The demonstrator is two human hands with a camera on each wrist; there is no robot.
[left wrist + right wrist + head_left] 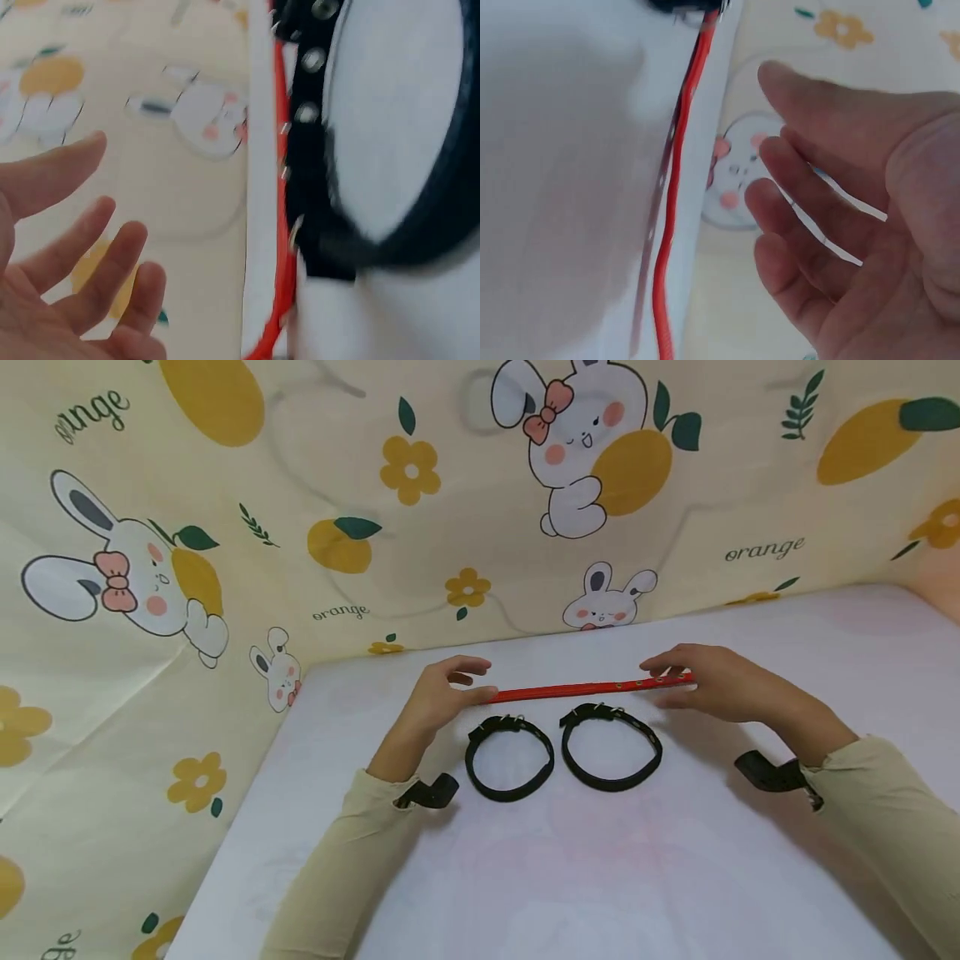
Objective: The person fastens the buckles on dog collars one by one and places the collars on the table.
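A red collar strap [558, 692] with metal eyelets lies stretched out straight on the white table. My left hand [435, 700] is by its left end, fingers apart and loosely bent. By the right end is my right hand [723, 683], whose fingers overlap the strap in the head view. In the right wrist view that hand [840, 202] holds nothing, the red strap [671, 210] lying apart from it. The left wrist view likewise shows the left hand [82, 285] holding nothing. Nearer me lie two black buckled collars, a left one [508, 795] and a right one [615, 785], each closed into a loop.
A cream cloth [450, 527] printed with rabbits, oranges and flowers hangs behind and to the left of the white table [525, 877]. Black wrist-worn devices sit at the left cuff [431, 792] and the right cuff [772, 772].
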